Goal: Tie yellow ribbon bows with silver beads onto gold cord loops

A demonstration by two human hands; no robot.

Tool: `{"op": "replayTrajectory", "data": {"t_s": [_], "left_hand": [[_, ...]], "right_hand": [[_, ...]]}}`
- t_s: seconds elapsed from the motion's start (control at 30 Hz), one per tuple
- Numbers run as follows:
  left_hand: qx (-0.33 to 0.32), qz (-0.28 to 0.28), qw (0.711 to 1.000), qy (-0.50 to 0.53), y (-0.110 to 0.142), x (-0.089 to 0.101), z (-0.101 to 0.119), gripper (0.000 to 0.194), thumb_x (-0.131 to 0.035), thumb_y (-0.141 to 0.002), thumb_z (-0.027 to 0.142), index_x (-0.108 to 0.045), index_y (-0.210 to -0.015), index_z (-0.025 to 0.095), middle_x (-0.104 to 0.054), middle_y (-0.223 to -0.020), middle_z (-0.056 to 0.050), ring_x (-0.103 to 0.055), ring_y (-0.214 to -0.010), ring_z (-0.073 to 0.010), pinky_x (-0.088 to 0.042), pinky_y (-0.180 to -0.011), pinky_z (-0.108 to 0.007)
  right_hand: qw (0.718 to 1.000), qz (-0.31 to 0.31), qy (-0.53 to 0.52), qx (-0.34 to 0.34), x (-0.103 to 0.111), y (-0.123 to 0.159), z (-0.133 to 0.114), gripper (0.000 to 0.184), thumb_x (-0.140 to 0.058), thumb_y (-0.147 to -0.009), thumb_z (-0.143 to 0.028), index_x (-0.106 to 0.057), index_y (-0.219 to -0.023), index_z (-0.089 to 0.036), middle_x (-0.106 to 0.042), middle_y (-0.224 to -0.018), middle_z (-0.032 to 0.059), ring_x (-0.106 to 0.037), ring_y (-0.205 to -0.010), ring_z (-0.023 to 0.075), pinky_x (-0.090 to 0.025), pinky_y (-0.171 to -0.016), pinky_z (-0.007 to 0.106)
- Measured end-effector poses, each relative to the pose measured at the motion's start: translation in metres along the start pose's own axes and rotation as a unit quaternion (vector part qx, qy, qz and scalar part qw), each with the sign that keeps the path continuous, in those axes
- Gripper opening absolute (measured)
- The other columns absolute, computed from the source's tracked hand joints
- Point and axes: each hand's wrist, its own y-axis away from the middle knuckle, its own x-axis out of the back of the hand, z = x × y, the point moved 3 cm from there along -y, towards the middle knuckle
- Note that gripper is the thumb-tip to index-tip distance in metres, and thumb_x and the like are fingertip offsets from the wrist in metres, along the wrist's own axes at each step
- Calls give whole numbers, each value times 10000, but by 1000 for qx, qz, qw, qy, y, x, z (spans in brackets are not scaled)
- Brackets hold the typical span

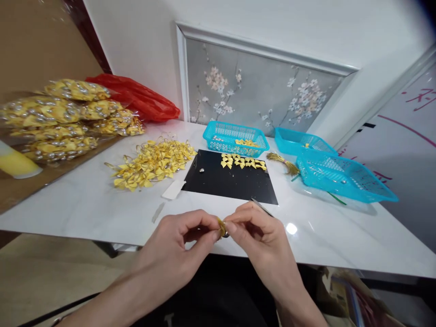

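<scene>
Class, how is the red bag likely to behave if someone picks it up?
The red bag would probably sag and change shape, since its thin film is creased. It might feel slippery, as its surface shines. Its weight is hard to judge, because any contents are hidden.

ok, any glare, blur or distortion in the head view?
Head view: glare spot on the white tabletop beside the right hand; highlights on the bagged yellow pieces; seemingly wide-angle stretch toward the edges; dark top-right corner; the item at the fingertips too small to make out fully.
</scene>
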Motion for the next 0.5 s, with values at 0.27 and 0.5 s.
{"op": "replayTrajectory", "data": {"t_s": [0.27, 0.5], "left_hand": [[2, 14, 1000, 24, -2, 2, 1, 113, -608, -813, 203, -702, -751, 199, -736, -702, 11, -671, -675, -143, -528, -629, -199], [0, -2, 997, 75, -3, 3, -7, 122, -622, -821, 201, -698, -726, 204, -709, -672, 20, -645, -652, -128, -508, -622, -188]], "right_hand": [[971, -60, -200, -114, -6, -6, 13, 55, -762, -761, -246, -740, -716, -223, -572, -720, -24, -537, -686, 112, -425, -652, 247], [929, -89, -295, -205, -15, -6, 21, 156, -809, -720, -278, -687, -731, -182, -570, -677, -23, -471, -621, 90, -330, -563, 218]]}}
